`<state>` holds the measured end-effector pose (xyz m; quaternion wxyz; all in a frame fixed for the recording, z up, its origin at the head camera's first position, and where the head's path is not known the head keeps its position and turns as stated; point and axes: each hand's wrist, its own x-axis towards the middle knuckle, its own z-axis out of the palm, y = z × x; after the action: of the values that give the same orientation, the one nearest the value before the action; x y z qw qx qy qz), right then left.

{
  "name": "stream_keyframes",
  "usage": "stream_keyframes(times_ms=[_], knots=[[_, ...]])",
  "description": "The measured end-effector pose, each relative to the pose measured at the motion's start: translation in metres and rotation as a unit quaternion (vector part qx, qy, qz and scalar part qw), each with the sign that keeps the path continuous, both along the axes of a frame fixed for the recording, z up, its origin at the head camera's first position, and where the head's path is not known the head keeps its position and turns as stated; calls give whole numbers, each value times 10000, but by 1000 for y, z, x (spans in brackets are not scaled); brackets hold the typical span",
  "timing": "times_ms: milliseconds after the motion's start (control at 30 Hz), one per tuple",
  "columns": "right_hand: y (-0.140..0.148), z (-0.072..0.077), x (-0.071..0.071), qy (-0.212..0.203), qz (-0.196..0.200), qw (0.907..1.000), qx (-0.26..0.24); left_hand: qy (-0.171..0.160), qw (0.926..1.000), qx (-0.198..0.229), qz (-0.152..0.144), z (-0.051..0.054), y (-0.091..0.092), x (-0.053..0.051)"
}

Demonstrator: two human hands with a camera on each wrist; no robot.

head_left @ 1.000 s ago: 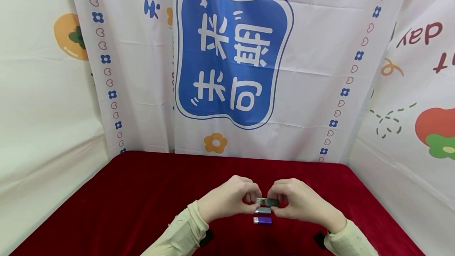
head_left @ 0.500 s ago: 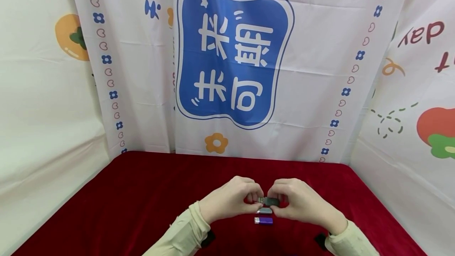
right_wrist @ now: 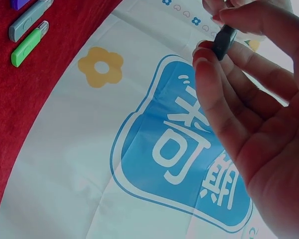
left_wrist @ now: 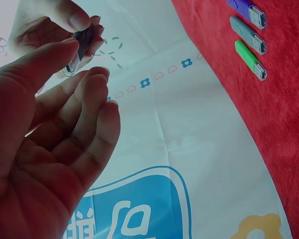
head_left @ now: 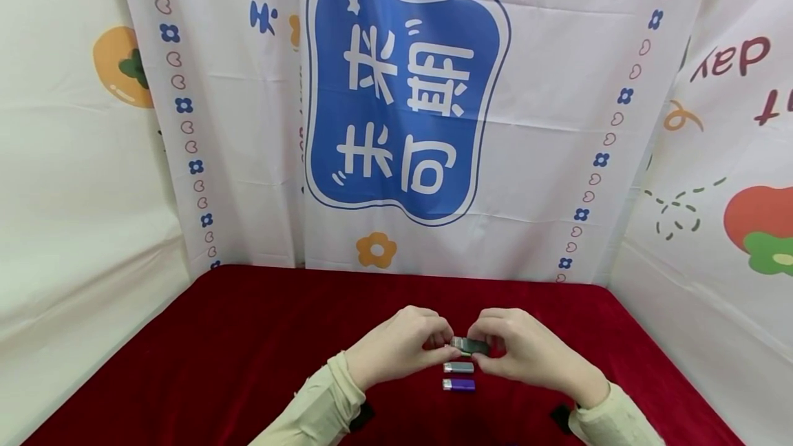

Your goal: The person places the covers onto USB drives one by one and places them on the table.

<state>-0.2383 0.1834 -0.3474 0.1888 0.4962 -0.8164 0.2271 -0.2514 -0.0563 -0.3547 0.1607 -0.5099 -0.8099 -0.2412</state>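
Note:
A black USB flash drive with a clear cap over its plug is held up between the two hands. My right hand pinches its dark body between thumb and fingers, as the right wrist view also shows at the black drive. At the other end my left hand has thumb and forefinger on the clear cap. On the cloth below lie a green USB flash drive, a grey one and a purple one, each capped. From the head view the hands mostly hide the green drive.
Dark red cloth covers the table. White printed curtains enclose it at the back and both sides. Small black devices sit under the wrists.
Earlier the black drive's plug showed bare, with the clear cap apart in the left hand. Now the cap covers the plug, and the left thumb lies farther along it.

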Motion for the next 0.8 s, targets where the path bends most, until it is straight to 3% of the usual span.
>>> stream_keyframes(times_ms=[500,800], knots=[[1,5,1,159,478,9986,-164,264,9993,213,-185,3,-4,0],[-2,5,4,406,509,9977,-197,714,9967,200,-333,3,-3,-1]])
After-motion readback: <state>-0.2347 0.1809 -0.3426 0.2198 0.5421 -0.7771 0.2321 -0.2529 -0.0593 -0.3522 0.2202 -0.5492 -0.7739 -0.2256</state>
